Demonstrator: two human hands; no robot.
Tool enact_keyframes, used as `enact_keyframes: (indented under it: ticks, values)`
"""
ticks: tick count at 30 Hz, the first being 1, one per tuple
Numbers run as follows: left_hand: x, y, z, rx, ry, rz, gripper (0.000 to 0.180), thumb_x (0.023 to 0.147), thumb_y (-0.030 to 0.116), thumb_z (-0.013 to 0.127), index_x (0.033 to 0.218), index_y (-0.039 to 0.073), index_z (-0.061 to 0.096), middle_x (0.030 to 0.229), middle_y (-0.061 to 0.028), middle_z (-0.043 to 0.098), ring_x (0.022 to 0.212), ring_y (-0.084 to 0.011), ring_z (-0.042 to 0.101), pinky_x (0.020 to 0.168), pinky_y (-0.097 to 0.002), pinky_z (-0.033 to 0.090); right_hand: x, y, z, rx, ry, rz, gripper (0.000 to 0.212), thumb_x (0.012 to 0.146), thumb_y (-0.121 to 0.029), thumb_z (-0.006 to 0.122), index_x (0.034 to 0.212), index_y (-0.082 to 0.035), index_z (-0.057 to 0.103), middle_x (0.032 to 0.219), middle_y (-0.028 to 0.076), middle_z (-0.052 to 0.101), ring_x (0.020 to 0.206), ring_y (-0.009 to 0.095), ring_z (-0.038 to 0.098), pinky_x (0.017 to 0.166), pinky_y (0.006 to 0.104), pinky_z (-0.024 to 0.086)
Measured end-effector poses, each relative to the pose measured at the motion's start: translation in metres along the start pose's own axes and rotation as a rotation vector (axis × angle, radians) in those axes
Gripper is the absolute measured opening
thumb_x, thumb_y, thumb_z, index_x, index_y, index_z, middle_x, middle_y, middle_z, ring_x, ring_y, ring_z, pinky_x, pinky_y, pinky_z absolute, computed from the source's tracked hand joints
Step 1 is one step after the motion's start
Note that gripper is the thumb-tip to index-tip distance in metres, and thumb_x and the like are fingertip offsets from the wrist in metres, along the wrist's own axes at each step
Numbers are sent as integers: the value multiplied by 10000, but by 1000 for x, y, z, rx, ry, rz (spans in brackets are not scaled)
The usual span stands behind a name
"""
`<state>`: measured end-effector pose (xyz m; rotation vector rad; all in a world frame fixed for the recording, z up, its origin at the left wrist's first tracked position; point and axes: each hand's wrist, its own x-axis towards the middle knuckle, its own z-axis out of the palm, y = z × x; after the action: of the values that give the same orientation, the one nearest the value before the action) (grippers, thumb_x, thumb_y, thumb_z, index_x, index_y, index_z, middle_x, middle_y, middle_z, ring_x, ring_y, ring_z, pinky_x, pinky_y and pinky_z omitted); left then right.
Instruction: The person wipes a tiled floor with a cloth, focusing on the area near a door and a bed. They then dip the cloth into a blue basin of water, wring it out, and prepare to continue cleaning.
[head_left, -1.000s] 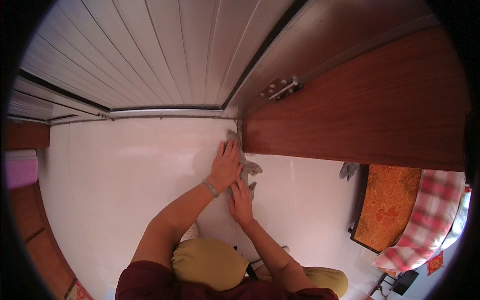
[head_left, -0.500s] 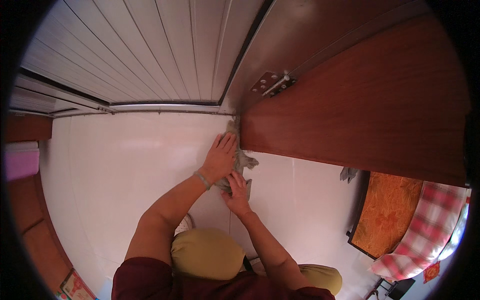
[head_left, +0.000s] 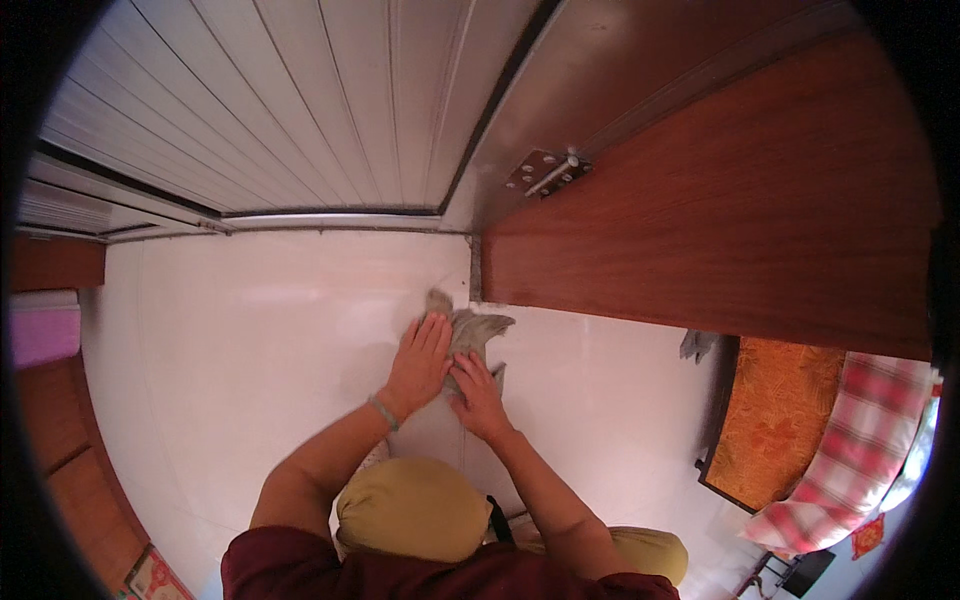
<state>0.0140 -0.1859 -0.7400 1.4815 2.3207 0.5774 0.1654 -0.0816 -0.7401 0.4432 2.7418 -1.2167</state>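
A crumpled grey-brown cloth (head_left: 484, 327) lies on the pale floor, near the lower corner of a wooden door. My left hand (head_left: 418, 362) lies on its left part, fingers stretched out and pressed down, with a pale green bangle at the wrist. Just behind and to the right, my right hand (head_left: 478, 397) rests its fingertips on the cloth's near part, fingers extended and slightly apart. Both palms hide some of the cloth. One loose flap sticks out to the right, another toward the far left.
The brown door (head_left: 720, 200) with a metal hinge (head_left: 548, 173) stands at right. A ribbed pale panel door (head_left: 290, 110) borders the floor's far side. At right are an orange patterned cushion (head_left: 775, 430) and red checked fabric (head_left: 860, 440). Wooden cabinetry (head_left: 95, 500) lines the left.
Both hands have drawn the cloth back toward me and slightly left, away from the door's corner. The left hand moved more than the right. The floor by the door post is now uncovered.
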Motion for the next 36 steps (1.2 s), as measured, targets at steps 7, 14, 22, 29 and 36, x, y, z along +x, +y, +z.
enact_keyframes:
  ticks: [7, 14, 22, 29, 36]
  values:
    - [54, -25, -10, 50, 147, 35, 593, 919, 289, 505, 1374, -73, 389, 1496, -227, 284, 1411, -357, 213, 1155, -522, 104, 30, -31, 1, 35, 188, 33, 713, 723, -40, 691, 1366, 11, 386, 1479, 150, 308, 1347, 390, 298, 1096, 455, 277]
    - [57, -33, -18, 100, -42, 94, 533, 920, 252, 491, 1359, -44, 432, 1473, -192, 349, 1415, -305, 234, 1158, -537, 72, 69, -27, -15, -419, 360, -24, 673, 627, -42, 709, 1252, -21, 459, 1382, 138, 399, 1263, 407, 342, 1069, 455, 289]
    - [-5, -18, -21, -4, 37, 123, 571, 896, 169, 506, 1395, -58, 346, 1440, -198, 396, 1365, -324, 328, 1146, -556, 95, 5, -48, 27, -228, 251, 54, 740, 623, -25, 721, 1300, 28, 427, 1404, 227, 366, 1312, 450, 327, 1058, 532, 305]
    - [76, -25, -24, 18, 15, 124, 572, 884, 133, 496, 1386, -88, 335, 1426, -210, 412, 1363, -321, 334, 1154, -501, 124, 60, -36, 3, -172, 314, 246, 747, 654, -44, 703, 1338, -15, 405, 1374, 188, 410, 1269, 415, 355, 1075, 488, 272]
    - [58, -22, -22, 91, -1, 134, 597, 906, 177, 499, 1403, -89, 305, 1438, -215, 395, 1376, -324, 312, 1158, -479, 136, -2, -48, 24, -191, 326, 178, 639, 675, 16, 664, 1280, -22, 462, 1319, 174, 459, 1231, 395, 388, 1036, 489, 300]
